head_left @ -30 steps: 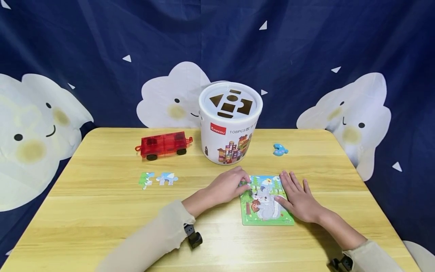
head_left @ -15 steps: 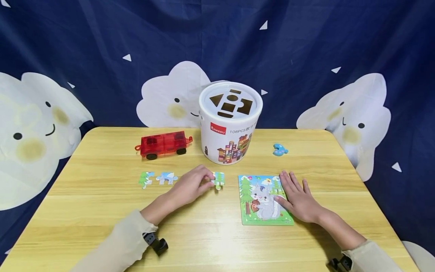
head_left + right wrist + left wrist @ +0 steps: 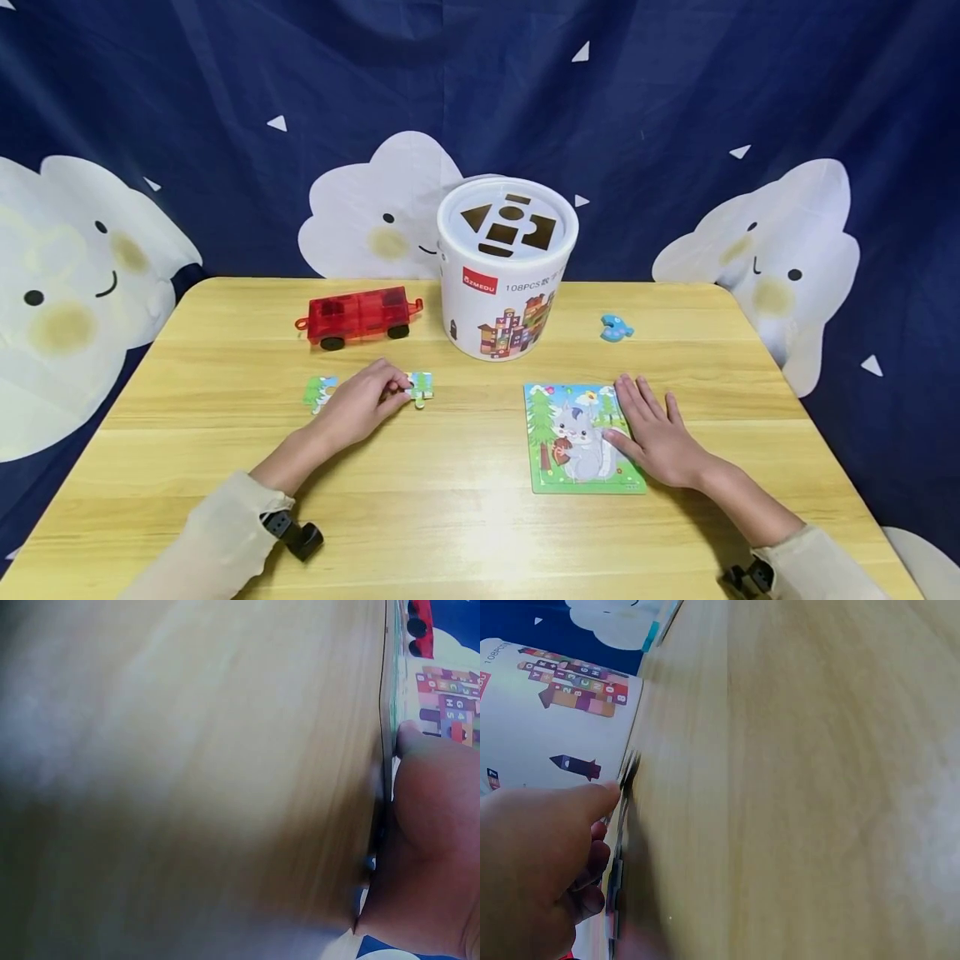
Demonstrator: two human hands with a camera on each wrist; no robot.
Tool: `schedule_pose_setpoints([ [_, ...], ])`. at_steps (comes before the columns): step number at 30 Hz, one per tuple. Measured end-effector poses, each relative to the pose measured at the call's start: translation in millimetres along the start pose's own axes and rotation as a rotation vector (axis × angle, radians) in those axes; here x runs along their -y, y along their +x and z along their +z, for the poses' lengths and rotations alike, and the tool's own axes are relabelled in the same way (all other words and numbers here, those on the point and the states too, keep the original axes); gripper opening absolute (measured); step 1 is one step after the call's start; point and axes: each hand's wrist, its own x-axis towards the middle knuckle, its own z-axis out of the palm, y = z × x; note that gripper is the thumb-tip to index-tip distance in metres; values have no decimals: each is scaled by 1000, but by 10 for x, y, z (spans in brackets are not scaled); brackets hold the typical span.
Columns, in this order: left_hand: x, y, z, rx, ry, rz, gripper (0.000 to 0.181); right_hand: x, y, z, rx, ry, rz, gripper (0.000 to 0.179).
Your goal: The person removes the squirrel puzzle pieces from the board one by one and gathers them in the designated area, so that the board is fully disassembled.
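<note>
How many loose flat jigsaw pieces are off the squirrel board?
2 visible: one jigsaw piece pinched in the left hand, another piece on the table left of that hand, which may hide more.

Beige sleeves (image 3: 206, 533), black wrist cameras (image 3: 303, 541)

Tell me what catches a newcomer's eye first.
Probably the printed white cylindrical tub, standing at the back of the wooden table. Next, the translucent red toy wagon on its left. Nearer, the left hand pinches a green-and-blue puzzle piece, while the right hand rests on the right edge of the square squirrel puzzle.
</note>
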Motion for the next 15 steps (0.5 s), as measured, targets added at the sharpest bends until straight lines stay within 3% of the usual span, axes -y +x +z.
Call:
schedule_pose_setpoints([
  [10,8,19,9,50,37,-16,12,79,3,-84,60,-15,49,80],
  [15,-96,83,-35,41,27,16,13,121,34,-152,40,-42,77,83],
])
